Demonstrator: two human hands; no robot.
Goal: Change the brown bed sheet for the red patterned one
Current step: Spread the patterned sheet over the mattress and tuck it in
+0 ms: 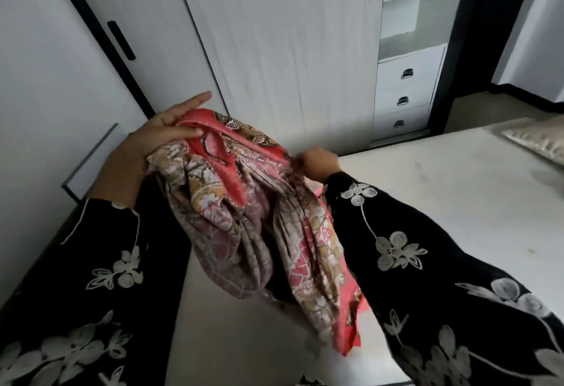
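Your left hand (158, 141) holds the bunched red sheet (241, 208) mid-frame; your right hand (319, 162) grips its edge, likely to unfold it.

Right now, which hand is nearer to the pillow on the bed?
Right. The right hand pinches the red patterned sheet, with the pillow off to its right; the left hand holds the sheet's other side, farther from the pillow.

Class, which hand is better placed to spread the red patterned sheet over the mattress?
Probably the right hand: it pinches the red patterned sheet nearest the mattress; the left hand holds the bunch.
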